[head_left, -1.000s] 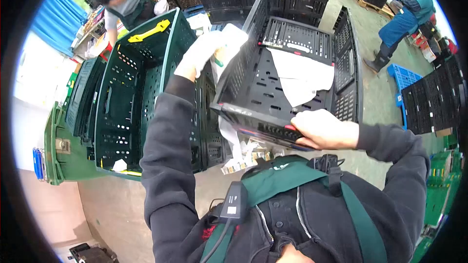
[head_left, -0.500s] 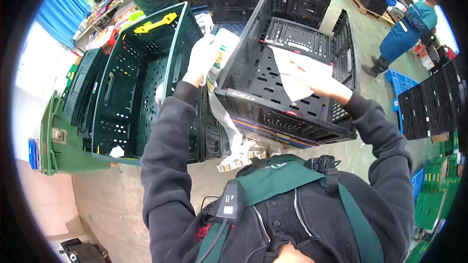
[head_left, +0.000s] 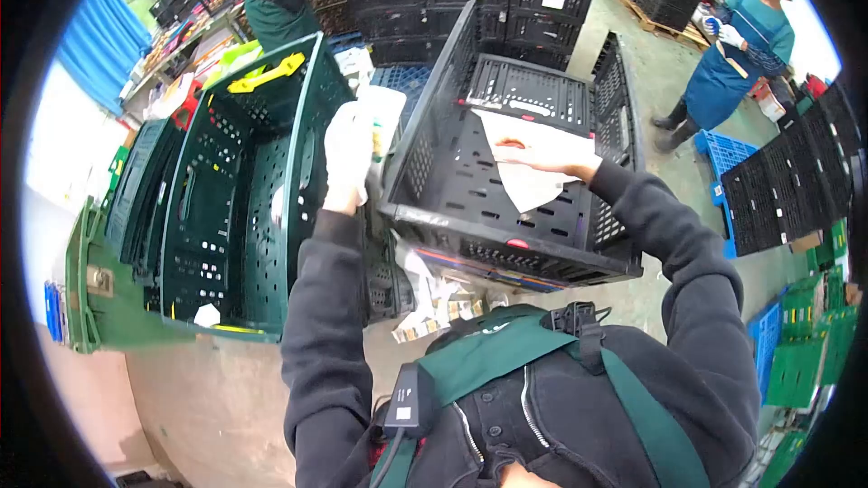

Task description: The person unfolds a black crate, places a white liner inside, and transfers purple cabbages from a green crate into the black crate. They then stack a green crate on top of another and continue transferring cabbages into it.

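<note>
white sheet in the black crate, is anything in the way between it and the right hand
Nothing visible: the right hand is directly over the white sheet, apparently touching it. The black crate's walls stand around the sheet, not between it and the hand.

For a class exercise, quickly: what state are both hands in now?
Left hand: closed, holding a label roll.
Right hand: at the white sheet; grip cannot be told.

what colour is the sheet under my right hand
White: the sheet under your right hand, best in the head view.
</note>
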Available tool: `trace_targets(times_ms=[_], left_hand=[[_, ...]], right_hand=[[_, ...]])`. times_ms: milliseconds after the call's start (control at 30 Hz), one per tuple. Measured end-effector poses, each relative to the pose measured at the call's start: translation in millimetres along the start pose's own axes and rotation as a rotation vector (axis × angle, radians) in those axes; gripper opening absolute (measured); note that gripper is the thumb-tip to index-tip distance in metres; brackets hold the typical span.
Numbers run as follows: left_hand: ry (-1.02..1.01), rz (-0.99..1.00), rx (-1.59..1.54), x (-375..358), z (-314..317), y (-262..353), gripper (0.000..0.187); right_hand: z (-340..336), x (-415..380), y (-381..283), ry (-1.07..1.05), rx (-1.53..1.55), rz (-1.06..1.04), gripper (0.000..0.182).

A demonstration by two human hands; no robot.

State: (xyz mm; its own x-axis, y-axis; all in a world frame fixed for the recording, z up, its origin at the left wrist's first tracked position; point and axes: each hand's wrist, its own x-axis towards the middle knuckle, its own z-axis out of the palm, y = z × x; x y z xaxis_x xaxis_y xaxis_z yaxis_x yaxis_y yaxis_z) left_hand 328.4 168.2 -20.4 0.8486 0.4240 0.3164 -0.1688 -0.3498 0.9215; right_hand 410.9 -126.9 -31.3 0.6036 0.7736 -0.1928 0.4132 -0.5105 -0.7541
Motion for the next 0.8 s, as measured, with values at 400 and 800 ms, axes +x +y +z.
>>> trace_targets(times_ms=[400, 800], left_hand=[[0.033, 0.169, 0.288, -26.4, 24.5, 12.6, 0.022], [-0.165, 0.102, 0.443, -44.0, 34.5, 14.7, 0.016]], right_hand=[[43.2, 180.7, 328.0, 0.590, 0.805, 0.186, 0.059], [13.0, 146.6, 185.7, 1.120, 1.942, 0.491, 0.034]])
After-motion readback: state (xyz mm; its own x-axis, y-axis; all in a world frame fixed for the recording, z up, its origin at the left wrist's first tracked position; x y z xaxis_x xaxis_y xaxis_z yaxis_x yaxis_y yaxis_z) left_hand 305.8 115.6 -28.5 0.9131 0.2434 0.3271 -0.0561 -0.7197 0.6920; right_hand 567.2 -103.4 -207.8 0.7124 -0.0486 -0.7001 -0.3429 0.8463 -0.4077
